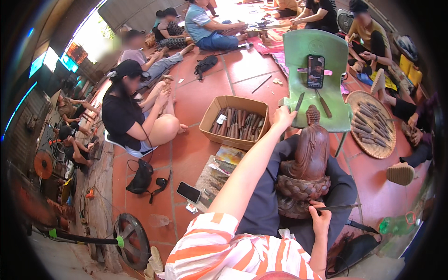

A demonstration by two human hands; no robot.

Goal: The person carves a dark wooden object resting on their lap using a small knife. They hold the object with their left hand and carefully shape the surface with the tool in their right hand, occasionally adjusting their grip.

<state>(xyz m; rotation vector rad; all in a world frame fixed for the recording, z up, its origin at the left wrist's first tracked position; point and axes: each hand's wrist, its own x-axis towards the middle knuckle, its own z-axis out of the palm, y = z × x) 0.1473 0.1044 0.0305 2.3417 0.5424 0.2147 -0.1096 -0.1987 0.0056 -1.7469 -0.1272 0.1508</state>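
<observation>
A dark brown carved wooden Buddha statue (pixel 311 154) on a lotus base stands upright between my legs, its back toward me. My left hand (pixel 283 117) is stretched out to the front left edge of a green plastic chair (pixel 316 51), fingers closed at the lower end of a narrow dark-bladed tool (pixel 299 101). Beside the lotus base, my right hand (pixel 320 218) pinches a slim dark carving tool (pixel 344 206), which points to the right. A phone (pixel 316 72) leans on the chair's backrest, and another tool with a wooden handle (pixel 325 106) lies on the seat.
Left of my arm is a cardboard box (pixel 219 137) of wooden-handled tools. A woven tray (pixel 373 150) at right holds more tools. Another phone (pixel 189 191) lies on the tiles. A person in black (pixel 126 107) sits at left; others sit farther back. A fan (pixel 132 240) stands lower left.
</observation>
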